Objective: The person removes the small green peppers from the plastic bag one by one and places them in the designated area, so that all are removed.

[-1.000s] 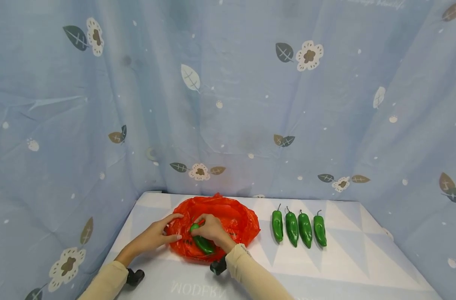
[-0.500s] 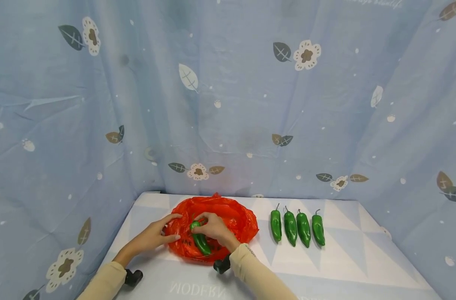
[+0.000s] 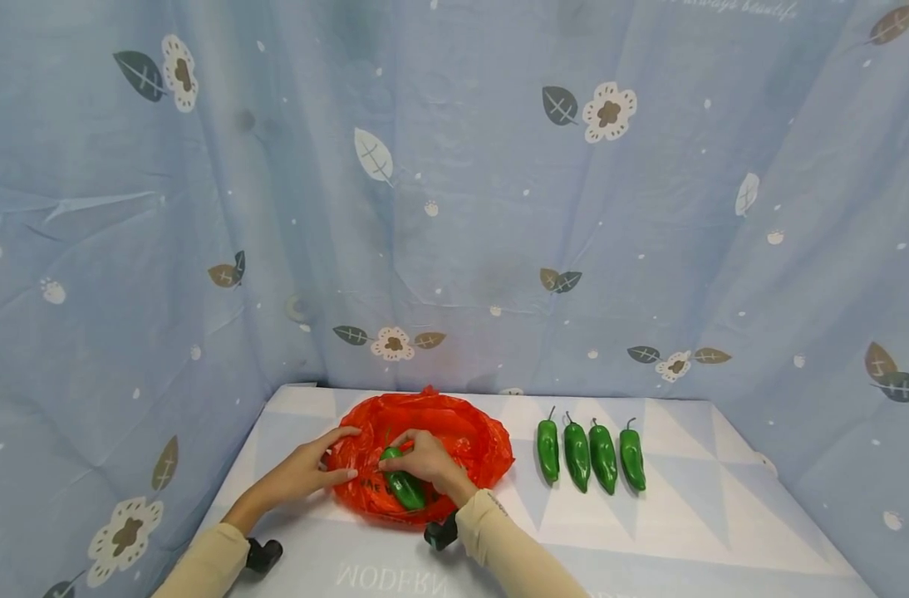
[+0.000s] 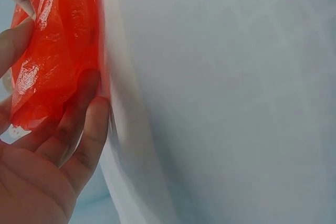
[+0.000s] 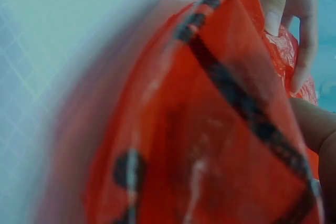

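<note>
A red plastic bag [image 3: 492, 440] with dark print lies on the table, its mouth spread wide. Inside the mouth, my right hand [image 3: 426, 459] pinches a green chili pepper [image 3: 405, 490] near its stem end. The pepper's lower end slants toward me; the bag's front wall hides it in the right wrist view. My left hand [image 3: 301, 477] holds the bag's left side, with thumb and fingers set apart around the plastic. In the left wrist view, its fingers [image 4: 92, 135] bend along the crumpled bag. More green chili peppers [image 3: 577, 457] lie in a row to the right.
A white and pale blue patterned table cover [image 3: 694, 523] lies under everything. Blue curtains [image 3: 462, 208] with flowers and leaves hang behind the table and at both sides. A black wrist camera [image 3: 441, 531] sits close to the bag's front edge.
The pepper in my right hand has shifted slightly and changed its tilt, still within the bag's mouth. My left hand stays at the bag's left side. The row of peppers is unchanged.
</note>
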{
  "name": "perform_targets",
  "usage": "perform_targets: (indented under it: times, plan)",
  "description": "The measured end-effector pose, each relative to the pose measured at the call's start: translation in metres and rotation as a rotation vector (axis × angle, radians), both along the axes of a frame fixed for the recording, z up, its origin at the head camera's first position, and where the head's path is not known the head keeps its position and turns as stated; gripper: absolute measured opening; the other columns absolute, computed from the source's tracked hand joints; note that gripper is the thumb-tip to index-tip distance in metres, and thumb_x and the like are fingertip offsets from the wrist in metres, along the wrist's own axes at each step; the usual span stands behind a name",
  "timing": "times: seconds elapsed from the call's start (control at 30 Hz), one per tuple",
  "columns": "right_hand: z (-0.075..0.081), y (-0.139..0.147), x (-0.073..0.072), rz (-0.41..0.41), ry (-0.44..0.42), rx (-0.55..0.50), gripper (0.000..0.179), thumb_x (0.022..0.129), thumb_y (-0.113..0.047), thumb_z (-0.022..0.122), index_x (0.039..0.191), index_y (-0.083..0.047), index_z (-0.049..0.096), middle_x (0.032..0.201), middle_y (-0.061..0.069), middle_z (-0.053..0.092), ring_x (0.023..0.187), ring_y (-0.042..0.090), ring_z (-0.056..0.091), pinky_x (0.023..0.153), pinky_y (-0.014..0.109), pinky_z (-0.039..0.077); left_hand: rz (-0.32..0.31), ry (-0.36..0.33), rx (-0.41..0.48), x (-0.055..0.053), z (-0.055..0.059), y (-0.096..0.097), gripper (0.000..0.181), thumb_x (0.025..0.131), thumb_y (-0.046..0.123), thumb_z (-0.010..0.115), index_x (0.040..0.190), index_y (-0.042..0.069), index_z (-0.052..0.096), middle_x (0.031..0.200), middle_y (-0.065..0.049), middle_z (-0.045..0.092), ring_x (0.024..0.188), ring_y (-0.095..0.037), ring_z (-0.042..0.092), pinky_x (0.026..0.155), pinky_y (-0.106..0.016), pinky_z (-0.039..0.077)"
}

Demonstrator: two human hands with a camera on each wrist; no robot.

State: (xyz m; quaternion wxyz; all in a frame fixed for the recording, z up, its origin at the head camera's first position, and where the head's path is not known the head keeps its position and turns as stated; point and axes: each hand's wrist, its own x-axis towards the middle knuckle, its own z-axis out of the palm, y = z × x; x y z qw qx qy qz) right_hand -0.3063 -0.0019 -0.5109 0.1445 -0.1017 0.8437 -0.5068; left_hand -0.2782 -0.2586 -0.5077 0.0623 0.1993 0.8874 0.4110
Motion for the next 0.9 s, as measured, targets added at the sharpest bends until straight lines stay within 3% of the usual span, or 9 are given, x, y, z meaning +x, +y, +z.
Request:
perform_targets:
  times: [0.2,0.5,0.73,0.9]
  plan:
    - [0.000,0.002,-0.002,-0.035,-0.007,-0.021,0.030,0.084,-0.022,0.087,0.101,-0.008,0.067,0.099,0.002,0.062,0.088,0.019,0.061,0.080,0.039,0.060,0.000,-0.008,-0.001,0.000,0.001,-0.001,0.069,0.094,0.038,0.077,0.152,0.018,0.046,0.144,-0.018,0.053,0.106,-0.026,0.056,0.081,-0.036,0.050]
    - [0.006,0.008,-0.004,-0.050,-0.007,-0.069,0.030,0.085,-0.020,0.083,0.103,-0.008,0.062,0.098,0.004,0.061,0.084,0.019,0.061,0.074,0.035,0.059,0.015,-0.012,-0.009,-0.002,-0.002,0.001,0.068,0.092,0.037,0.078,0.151,0.020,0.047,0.146,-0.018,0.052,0.108,-0.027,0.055,0.088,-0.043,0.050]
    - [0.015,0.014,-0.005,-0.086,-0.031,-0.074,0.033,0.086,-0.025,0.083,0.107,-0.012,0.060,0.101,0.005,0.060,0.090,0.022,0.060,0.077,0.039,0.060,0.011,-0.011,-0.012,0.000,-0.003,0.003,0.068,0.093,0.039,0.078,0.151,0.019,0.047,0.142,-0.018,0.055,0.107,-0.027,0.055,0.087,-0.044,0.051]
    - [0.021,0.017,-0.007,-0.043,0.015,-0.155,0.032,0.088,-0.027,0.082,0.107,-0.013,0.061,0.101,0.005,0.061,0.088,0.020,0.061,0.076,0.035,0.058,0.014,-0.016,-0.006,0.000,0.000,0.000,0.067,0.094,0.037,0.077,0.151,0.019,0.047,0.144,-0.018,0.053,0.111,-0.028,0.056,0.090,-0.045,0.050]
